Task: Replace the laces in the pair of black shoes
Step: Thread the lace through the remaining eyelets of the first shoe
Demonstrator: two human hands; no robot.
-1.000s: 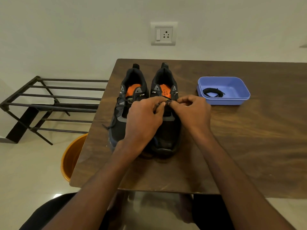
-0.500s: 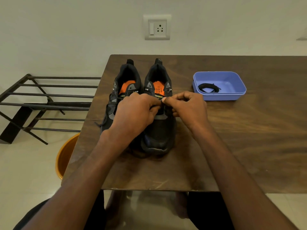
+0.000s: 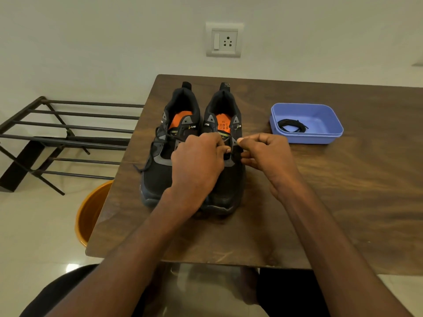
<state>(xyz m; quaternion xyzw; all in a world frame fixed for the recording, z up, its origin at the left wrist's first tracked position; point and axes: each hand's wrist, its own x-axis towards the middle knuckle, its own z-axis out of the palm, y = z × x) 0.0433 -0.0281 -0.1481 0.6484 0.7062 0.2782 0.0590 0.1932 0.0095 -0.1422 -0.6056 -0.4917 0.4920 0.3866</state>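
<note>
1. on the wooden table (image 3: pixel 343 202) i see two black shoes (image 3: pixel 160 177) side by side.
2. my left hand (image 3: pixel 196 165) curls over the right shoe (image 3: pixel 225 186); its hold is hidden.
3. my right hand (image 3: pixel 267 156) pinches that shoe's eyelet edge.
4. a coiled black lace (image 3: pixel 291 125) lies in the blue tray (image 3: pixel 329 133).

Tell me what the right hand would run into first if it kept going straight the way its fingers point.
The right hand points leftward across the right shoe. It would likely meet the left hand first, whose fingertips sit just opposite over the same shoe's lacing, though depth is hard to judge.
</note>
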